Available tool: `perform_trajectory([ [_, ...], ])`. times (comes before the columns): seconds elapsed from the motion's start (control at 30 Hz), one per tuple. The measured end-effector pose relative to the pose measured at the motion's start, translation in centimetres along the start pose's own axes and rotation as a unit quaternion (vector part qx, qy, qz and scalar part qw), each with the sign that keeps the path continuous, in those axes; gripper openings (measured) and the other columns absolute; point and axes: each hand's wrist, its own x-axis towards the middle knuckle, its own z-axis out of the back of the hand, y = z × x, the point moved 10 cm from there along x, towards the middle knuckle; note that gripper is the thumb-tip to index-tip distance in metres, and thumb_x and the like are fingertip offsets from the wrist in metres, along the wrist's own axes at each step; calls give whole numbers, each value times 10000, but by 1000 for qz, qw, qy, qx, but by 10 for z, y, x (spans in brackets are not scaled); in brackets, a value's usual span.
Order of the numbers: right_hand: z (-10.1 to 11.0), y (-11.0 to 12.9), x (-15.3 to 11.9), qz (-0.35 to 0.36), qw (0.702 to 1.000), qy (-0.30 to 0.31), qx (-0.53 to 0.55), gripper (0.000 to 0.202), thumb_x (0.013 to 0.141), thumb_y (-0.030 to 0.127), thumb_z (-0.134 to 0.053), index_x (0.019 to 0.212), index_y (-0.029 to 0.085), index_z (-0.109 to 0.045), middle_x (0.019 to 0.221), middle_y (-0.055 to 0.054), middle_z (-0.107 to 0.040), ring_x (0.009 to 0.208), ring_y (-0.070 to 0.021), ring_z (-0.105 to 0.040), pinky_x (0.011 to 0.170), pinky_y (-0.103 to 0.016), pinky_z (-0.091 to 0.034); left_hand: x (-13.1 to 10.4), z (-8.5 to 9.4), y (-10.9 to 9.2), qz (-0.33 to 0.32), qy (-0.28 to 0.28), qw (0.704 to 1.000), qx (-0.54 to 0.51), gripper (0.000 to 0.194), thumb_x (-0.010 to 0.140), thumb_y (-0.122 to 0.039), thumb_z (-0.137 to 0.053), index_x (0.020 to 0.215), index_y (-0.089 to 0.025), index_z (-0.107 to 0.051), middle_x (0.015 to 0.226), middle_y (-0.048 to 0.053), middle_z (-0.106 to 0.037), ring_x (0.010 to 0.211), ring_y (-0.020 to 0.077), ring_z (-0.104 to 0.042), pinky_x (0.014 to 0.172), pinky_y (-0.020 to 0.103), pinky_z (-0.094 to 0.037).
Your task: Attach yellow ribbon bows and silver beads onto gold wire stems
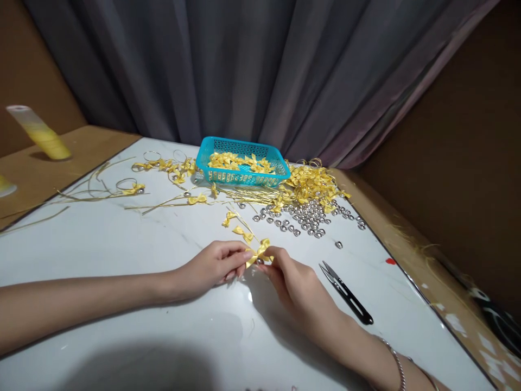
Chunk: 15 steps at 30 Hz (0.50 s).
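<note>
A yellow ribbon bow (257, 255) is held just above the near-middle part of the table, between the two hands, with a small silvery bead (260, 261) at its underside. The left hand (226, 264) pinches the bow's left side between thumb and fingers. The right hand (293, 279) has its thumb and forefinger closed on the right side; their exact contact is partly hidden.

Just beyond the hands lie small loose bows (243, 234) and thin gold cords (244, 221). To the right of these, a spread of silvery beads (311, 217) covers part of the surface, and black-handled thread snips (348, 295) lie to the right of the right hand, blades pointing away and slightly apart. Farther off stands a blue openwork basket (243, 181) containing yellow bows, with a tangled heap of bows and cord (311, 183) at its right and more cords strewn left.

The tabletop (142, 326) is white, glossy and faintly veined, with a dark edge and reflected light; a small red piece (390, 261) lies near its right edge. Tan surfaces flank it, the left one carrying a spool of yellow material (44, 137), the right one pale scraps (456, 323). Grey-purple curtains (228, 70) hang behind, between brown walls (459, 136).
</note>
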Motion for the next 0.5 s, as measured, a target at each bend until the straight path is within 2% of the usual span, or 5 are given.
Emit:
perform_trajectory([
  [0.13, 1, -10, 6, -63, 996, 15, 65, 205, 930, 312, -376, 962, 165, -514, 595, -10, -562, 466, -116, -435, 464, -224, -318, -2, -2, -3, -17, 8, 1000, 17, 310, 883, -370, -481, 670, -145, -481, 565, -56, -439, 458, 53, -320, 432, 198, -231],
  [0.23, -4, -20, 9, -135, 976, 56, 158, 211, 901, 341, -441, 878, 160, -547, 510, 45, -444, 449, -95, -356, 449, -213, -282, -2, -2, -2, -11, 11, 1000, 14, 306, 880, -382, -480, 688, -143, -481, 565, -60, -424, 461, 54, -308, 432, 199, -220],
  [0.3, -16, -27, 7, -208, 936, 109, 261, 236, 885, 375, -474, 816, 160, -542, 471, 71, -377, 413, -80, -308, 411, -206, -254, -2, -3, -1, -3, 12, 1000, 17, 312, 876, -395, -480, 694, -142, -482, 562, -60, -418, 462, 54, -304, 432, 198, -214],
  [0.37, -29, -30, 1, -273, 875, 156, 370, 257, 868, 406, -504, 777, 166, -517, 441, 90, -339, 373, -66, -261, 368, -196, -235, -2, -3, -1, 4, 14, 1000, 24, 317, 874, -405, -477, 698, -141, -486, 560, -59, -417, 467, 56, -307, 434, 200, -215],
  [0.5, -38, -29, -5, -323, 782, 186, 499, 279, 822, 412, -591, 731, 168, -491, 437, 99, -336, 374, -43, -212, 339, -162, -205, -1, -5, 1, 7, 23, 1000, 20, 313, 868, -416, -481, 711, -145, -483, 555, -61, -403, 477, 61, -312, 440, 203, -216],
])
